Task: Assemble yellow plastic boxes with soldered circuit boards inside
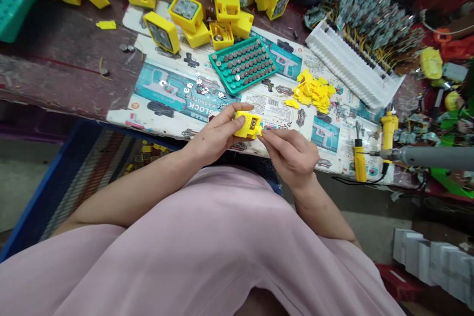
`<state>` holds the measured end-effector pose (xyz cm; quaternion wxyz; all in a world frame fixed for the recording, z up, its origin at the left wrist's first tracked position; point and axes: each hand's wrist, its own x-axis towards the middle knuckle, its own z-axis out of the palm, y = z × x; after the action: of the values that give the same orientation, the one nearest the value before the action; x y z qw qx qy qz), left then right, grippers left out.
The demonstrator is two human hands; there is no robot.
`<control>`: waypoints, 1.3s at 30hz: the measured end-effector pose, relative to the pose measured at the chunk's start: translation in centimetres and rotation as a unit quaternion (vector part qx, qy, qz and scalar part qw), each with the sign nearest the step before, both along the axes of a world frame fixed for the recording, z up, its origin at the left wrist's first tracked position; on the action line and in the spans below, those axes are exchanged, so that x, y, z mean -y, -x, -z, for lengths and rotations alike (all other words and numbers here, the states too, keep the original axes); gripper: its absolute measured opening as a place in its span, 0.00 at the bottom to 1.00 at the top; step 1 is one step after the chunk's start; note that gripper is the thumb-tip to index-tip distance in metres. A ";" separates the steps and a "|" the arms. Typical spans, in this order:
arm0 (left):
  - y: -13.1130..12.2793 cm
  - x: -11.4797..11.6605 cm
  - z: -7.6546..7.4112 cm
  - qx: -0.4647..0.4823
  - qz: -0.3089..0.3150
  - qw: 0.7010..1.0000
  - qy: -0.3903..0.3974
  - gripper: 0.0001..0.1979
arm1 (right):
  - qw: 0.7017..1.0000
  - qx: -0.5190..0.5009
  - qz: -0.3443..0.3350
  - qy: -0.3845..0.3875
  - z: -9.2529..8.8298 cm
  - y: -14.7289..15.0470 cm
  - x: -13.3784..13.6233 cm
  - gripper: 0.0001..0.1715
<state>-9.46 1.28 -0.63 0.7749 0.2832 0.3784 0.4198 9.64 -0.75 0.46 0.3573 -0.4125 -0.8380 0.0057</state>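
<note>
My left hand (218, 133) grips a small yellow plastic case (242, 126) by its left end, thumb on top. The case has an open battery slot with silvery button cells (253, 123) inside. At its right end, my right hand (291, 153) pinches a small yellow battery cover (258, 131) against the case; part of the cover is hidden by the fingers. Ahead of the hands, a green tray (237, 86) holds rows of button cells. A pile of loose yellow covers (314, 91) lies to the right of the tray.
Several yellow cases (185, 12) stand at the back. Small metal contacts (200, 84) are scattered on the printed cardboard (159, 116). To the right are a white rack (355, 69) of wired parts, a yellow-handled screwdriver (359, 160) and a grey rod-shaped tool (437, 157). A blue crate (55, 177) sits below left.
</note>
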 end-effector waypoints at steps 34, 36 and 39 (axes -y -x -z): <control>-0.2 2.2 0.8 -0.071 -0.016 0.982 -0.177 0.20 | 0.829 -0.383 0.000 0.408 2.3 3.2 1.1 0.26; -0.1 1.9 0.6 -0.034 -0.008 0.991 -0.128 0.20 | 0.808 -0.390 -0.002 0.441 2.1 3.2 0.8 0.27; 0.0 1.5 0.2 0.064 0.010 0.998 -0.015 0.18 | 0.768 -0.395 -0.008 0.504 1.8 2.8 0.0 0.28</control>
<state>-9.41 -0.21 -0.84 0.7977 0.2709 0.3184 0.4346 6.82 -0.77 -1.36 0.3971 -0.4878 -0.5029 0.5929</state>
